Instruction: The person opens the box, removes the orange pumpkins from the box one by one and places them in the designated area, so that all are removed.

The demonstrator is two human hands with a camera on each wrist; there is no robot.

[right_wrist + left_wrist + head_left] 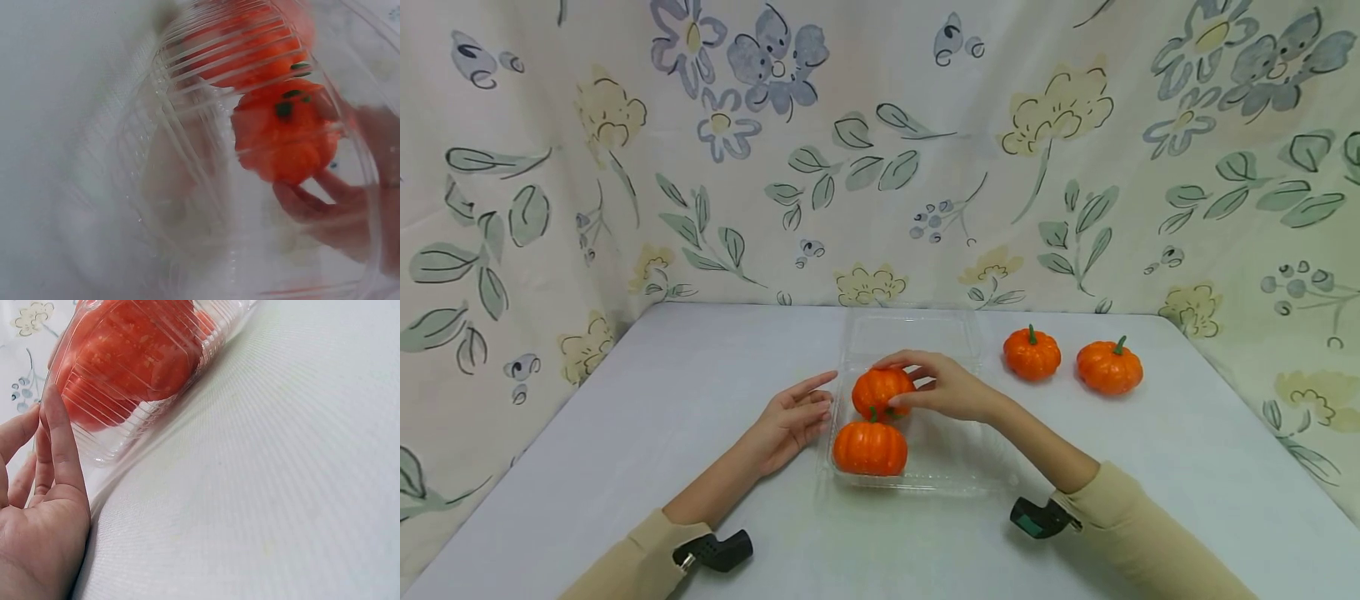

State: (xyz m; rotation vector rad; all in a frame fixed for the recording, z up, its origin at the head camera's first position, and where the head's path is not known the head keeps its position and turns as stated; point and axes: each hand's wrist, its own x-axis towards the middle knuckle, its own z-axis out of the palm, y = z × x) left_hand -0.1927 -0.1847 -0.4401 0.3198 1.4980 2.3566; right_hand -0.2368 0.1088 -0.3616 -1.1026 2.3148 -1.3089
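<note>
In a clear plastic clamshell box [958,454], two orange toy pumpkins sit at the left side, one behind the other. The right hand [953,392] holds the rear pumpkin [880,390] with thumb and fingers around it; its green stem points toward the front. The front pumpkin [870,450] lies in the near left corner, untouched by the right hand. Beside the box's left wall is the left hand [788,427], its fingers fairly straight. In the left wrist view, the fingertips [53,403] are at the clear wall. Through the plastic, the right wrist view shows the held pumpkin [287,134].
Behind the box's base lies its transparent lid [913,335], opened back. Two more orange pumpkins, one nearer the box [1032,357] and one farther right [1109,368], stand on the white table [715,358]. A floral curtain [880,233] hangs along the table's back edge.
</note>
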